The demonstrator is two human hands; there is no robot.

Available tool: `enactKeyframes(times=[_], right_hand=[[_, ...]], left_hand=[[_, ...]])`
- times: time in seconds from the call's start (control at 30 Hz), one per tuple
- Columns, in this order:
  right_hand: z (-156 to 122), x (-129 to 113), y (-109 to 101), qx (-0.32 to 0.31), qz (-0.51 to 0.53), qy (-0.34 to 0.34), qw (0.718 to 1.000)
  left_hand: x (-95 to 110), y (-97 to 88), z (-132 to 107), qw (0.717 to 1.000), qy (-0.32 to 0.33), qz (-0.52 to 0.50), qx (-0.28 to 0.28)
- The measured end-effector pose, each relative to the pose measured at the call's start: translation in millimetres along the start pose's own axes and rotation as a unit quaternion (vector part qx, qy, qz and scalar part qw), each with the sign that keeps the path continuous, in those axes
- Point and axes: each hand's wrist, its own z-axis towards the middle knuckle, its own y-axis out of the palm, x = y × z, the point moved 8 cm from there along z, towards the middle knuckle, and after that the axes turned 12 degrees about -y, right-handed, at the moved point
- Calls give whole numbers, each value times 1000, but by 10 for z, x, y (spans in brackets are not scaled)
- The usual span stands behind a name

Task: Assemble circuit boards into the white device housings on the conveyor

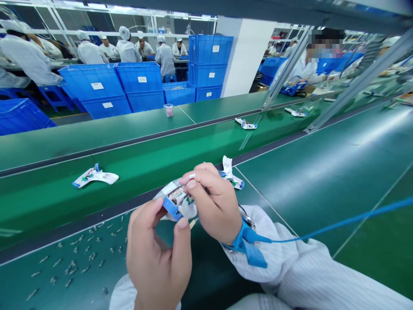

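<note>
Four more white housings (97,177) are spread along the green conveyor (138,150) and its near edge, the closest partly hidden behind the right hand (216,206). Small metal parts (72,267) are scattered on the worktop (290,176) at left, and a blue cord (338,219) is stretched across it at right. The conveyor is bordered by dark strips (284,142); slanted metal posts (342,82) are planted beyond the right hand. Room is offered by the broad worktop at right, divided by pale lines.

The open housing (176,198), curved, white and wired inside, is held above the worktop's far edge. Its hard blue end (172,209) is pinched by the fingers of the left hand (156,254). The right hand's fingers are drawn together against the housing; whether the small white piece (192,176) at their tips is gripped cannot be told. The right wrist is bound by a woven blue strap (254,254) over a finely striped white sleeve (300,271).
</note>
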Motion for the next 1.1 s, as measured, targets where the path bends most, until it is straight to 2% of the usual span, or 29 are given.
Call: enactKeyframes(times=[0.23, 0.37, 0.6, 0.7, 0.9, 1.1], right_hand=[[45, 12, 70, -82, 124, 46, 988], [89, 0, 98, -134, 135, 57, 980], [173, -202, 178, -272, 106, -70, 954], [195, -269, 193, -316, 97, -107, 938], [233, -393, 220, -376, 97, -143, 910], [242, -436, 264, -422, 84, -144, 891]], left_hand=[[-156, -62, 86, 996, -43, -83, -2], [-118, -82, 113, 994, -68, -87, -4], [-137, -49, 99, 980, -123, -151, -34], [-145, -22, 93, 972, -118, -193, -69], [-140, 0, 73, 952, -113, -261, -112], [-125, -45, 75, 947, -145, -274, -83]])
